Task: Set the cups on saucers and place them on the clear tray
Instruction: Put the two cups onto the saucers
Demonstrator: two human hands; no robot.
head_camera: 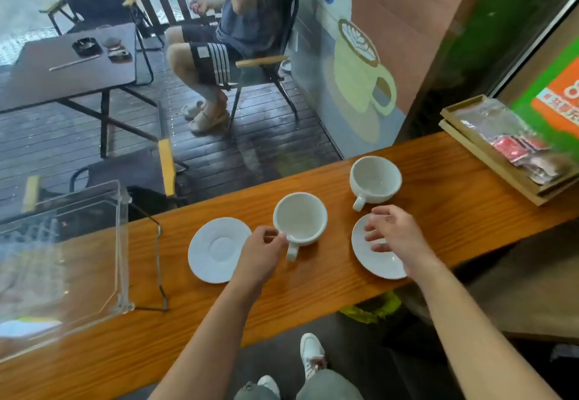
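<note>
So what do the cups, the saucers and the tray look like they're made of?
The cups and saucers look like glazed white ceramic, with a smooth, faintly shiny surface and thick rims. The tray seems to be clear acrylic, since it is see-through with bright, hard edges; it could also be glass.

One head-worn view looks steeply down, close over the wooden counter (313, 293).

near cup (300, 217) between saucers (219, 249), tray (120, 243) wall left
</note>
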